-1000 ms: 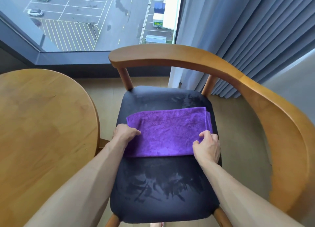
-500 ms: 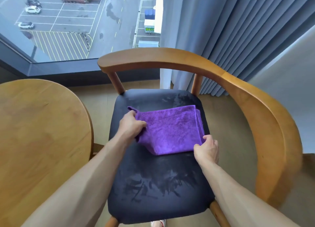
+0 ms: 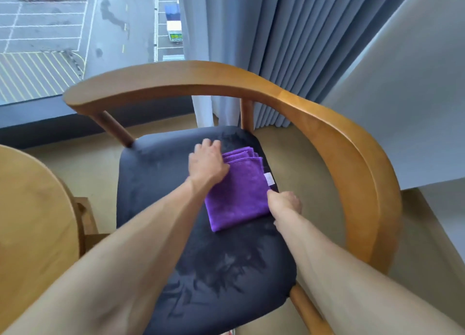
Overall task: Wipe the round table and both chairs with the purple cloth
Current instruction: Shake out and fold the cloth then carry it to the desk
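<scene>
The purple cloth [image 3: 239, 193] lies folded into a small stack on the right half of the chair's dark seat [image 3: 156, 183], with a white label showing at its right edge. My left hand [image 3: 207, 162] rests flat on the cloth's upper left part, fingers together. At the cloth's lower right edge my right hand [image 3: 285, 202] pinches it. The chair has a curved wooden back and armrest [image 3: 327, 138]. Damp streaks mark the front of the seat. An edge of the round wooden table [image 3: 27, 221] shows at the left.
A large window [image 3: 75, 32] looks down on a car park behind the chair. Grey curtains [image 3: 289, 45] hang at the back right, and a pale wall [image 3: 415, 95] stands to the right. Beige floor surrounds the chair.
The cloth has been folded over from left to right into a narrower stack. My left hand crossed to the right with it. The view shifted so the chair sits lower and more central.
</scene>
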